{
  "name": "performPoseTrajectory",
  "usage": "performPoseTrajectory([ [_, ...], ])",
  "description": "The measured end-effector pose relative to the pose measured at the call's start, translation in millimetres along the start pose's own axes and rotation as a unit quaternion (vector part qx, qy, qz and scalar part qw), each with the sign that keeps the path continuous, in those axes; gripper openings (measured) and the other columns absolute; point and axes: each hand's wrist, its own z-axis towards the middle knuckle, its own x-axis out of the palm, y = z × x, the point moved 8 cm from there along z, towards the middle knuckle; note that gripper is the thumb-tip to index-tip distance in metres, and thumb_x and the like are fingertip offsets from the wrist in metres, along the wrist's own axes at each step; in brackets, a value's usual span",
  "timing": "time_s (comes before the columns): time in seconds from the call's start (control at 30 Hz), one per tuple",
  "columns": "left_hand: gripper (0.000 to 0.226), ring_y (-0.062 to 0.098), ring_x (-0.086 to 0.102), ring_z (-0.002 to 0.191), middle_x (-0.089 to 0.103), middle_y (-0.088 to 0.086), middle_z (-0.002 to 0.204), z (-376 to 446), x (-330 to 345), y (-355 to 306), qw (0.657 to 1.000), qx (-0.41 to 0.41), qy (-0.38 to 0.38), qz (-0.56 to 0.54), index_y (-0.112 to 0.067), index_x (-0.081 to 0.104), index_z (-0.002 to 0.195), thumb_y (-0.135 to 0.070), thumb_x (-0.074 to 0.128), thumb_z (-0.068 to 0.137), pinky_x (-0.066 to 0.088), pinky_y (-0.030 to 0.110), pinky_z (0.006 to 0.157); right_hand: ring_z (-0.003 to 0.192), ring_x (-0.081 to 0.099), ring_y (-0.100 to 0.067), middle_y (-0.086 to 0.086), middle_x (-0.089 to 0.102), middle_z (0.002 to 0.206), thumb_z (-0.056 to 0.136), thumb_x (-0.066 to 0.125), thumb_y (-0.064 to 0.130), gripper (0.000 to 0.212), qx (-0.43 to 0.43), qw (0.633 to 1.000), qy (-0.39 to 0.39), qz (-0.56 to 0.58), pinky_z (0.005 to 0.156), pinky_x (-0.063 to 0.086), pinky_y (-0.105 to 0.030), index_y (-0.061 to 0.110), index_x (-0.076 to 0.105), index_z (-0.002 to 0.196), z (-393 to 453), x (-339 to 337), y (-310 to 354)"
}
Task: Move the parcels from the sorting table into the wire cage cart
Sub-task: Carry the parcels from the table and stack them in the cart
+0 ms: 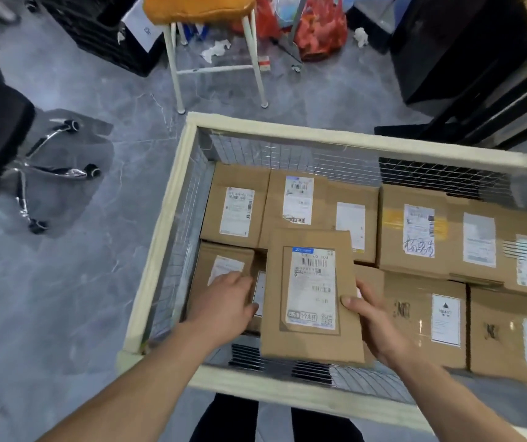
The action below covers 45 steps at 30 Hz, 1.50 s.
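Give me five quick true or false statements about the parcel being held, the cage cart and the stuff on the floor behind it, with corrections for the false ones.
1. Both hands hold one parcel over the cart. True: the left hand and right hand grip its sides.
2. The held parcel's label faces down. False: the printed label faces up.
3. The cart is empty. False: labelled cardboard boxes cover its bottom.
4. A stool with an orange cushion stands beyond the cart. True.
5. The red plastic bag lies inside the cart. False: it sits on the floor near the stool.
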Motion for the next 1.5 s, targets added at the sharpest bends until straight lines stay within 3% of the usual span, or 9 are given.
performPoseTrajectory([
  [0.2,0.048,0.023,0.042,0.134,0.043,0.004,0.149,30.0,28.2,16.4,1.0,-0.016,0.015,0.006,-0.016,0.043,0.144,-0.03,0.05,0.099,0.048,0.042,0.101,0.1,0.073,-0.02,0.002,0.077,0.108,0.056,0.076,0.044,0.079,0.022,0.999,0.013,-0.04,0.086,0.051,-0.041,0.045,0.053,0.132,26.5,10.3,-22.7],
  [0.5,0.031,0.017,0.051,0.112,0.053,-0.001,0.129,46.5,50.2,33.9,0.999,-0.019,0.009,-0.031,-0.018,0.055,0.125,-0.015,0.044,0.096,0.049,0.033,0.083,0.098,0.072,-0.013,0.005,0.077,0.107,0.054,0.076,0.042,0.072,0.03,0.999,0.007,-0.045,0.085,0.051,-0.04,0.055,0.055,0.121,38.2,23.6,-41.1],
  [0.63,0.031,0.019,0.053,0.106,0.055,0.002,0.124,46.3,58.9,41.7,0.998,-0.026,0.019,-0.054,-0.015,0.057,0.122,-0.01,0.043,0.095,0.052,0.037,0.085,0.106,0.071,-0.021,0.001,0.076,0.112,0.062,0.073,0.04,0.07,0.039,0.998,0.005,-0.043,0.084,0.049,-0.037,0.05,0.054,0.129,36.1,27.7,-53.6],
  [0.87,0.046,0.015,0.062,0.098,0.067,-0.004,0.112,52.9,73.5,59.0,0.955,-0.111,0.027,-0.274,-0.023,0.065,0.119,0.001,0.04,0.088,0.056,0.035,0.087,0.107,0.068,-0.008,0.017,0.073,0.116,0.07,0.069,0.049,0.078,0.043,0.997,0.012,-0.06,0.088,0.049,-0.036,0.047,0.043,0.143,38.9,37.2,-61.8],
  [1.0,0.049,0.011,0.061,0.106,0.066,-0.009,0.123,53.0,81.5,64.3,0.939,-0.125,0.046,-0.316,-0.03,0.065,0.126,-0.001,0.044,0.091,0.054,0.027,0.086,0.101,0.069,0.0,0.023,0.071,0.116,0.091,0.06,0.045,0.047,0.056,0.996,0.013,-0.074,0.08,0.053,-0.027,0.051,0.047,0.137,37.8,46.8,-62.4],
  [1.07,0.05,0.009,0.06,0.111,0.065,-0.01,0.128,52.6,81.8,62.6,0.924,-0.126,0.05,-0.358,-0.031,0.062,0.132,-0.003,0.047,0.094,0.052,0.024,0.089,0.108,0.066,-0.003,0.02,0.068,0.125,0.102,0.053,0.041,0.038,0.076,0.993,-0.025,-0.092,0.087,0.053,-0.03,0.049,0.049,0.139,38.6,44.5,-63.8],
  [1.2,0.043,0.006,0.065,0.103,0.069,-0.01,0.118,54.1,77.2,47.8,0.892,-0.109,0.051,-0.435,-0.028,0.064,0.128,-0.005,0.049,0.095,0.052,0.021,0.081,0.133,0.051,-0.017,0.014,0.053,0.146,0.09,0.052,0.062,0.064,0.095,0.981,-0.084,-0.149,0.113,0.042,-0.05,0.041,0.043,0.15,46.5,35.7,-69.7],
  [1.33,0.027,0.012,0.065,0.099,0.068,-0.008,0.111,65.2,84.0,43.7,0.918,-0.099,0.041,-0.382,-0.029,0.062,0.114,-0.011,0.053,0.096,0.054,0.026,0.082,0.093,0.061,-0.011,0.01,0.069,0.096,0.103,0.052,0.032,0.011,0.036,0.97,-0.144,-0.194,0.087,0.046,-0.034,0.034,0.063,0.098,58.0,31.5,-57.3],
  [1.5,0.028,0.023,0.062,0.102,0.065,0.008,0.117,76.9,107.7,54.2,0.959,-0.132,0.048,-0.247,-0.012,0.058,0.126,-0.016,0.053,0.099,0.054,0.038,0.091,0.088,0.066,-0.021,-0.001,0.072,0.091,0.099,0.059,0.033,0.012,0.008,0.941,-0.171,-0.292,0.074,0.052,-0.031,0.028,0.068,0.103,73.4,28.9,-60.4],
])
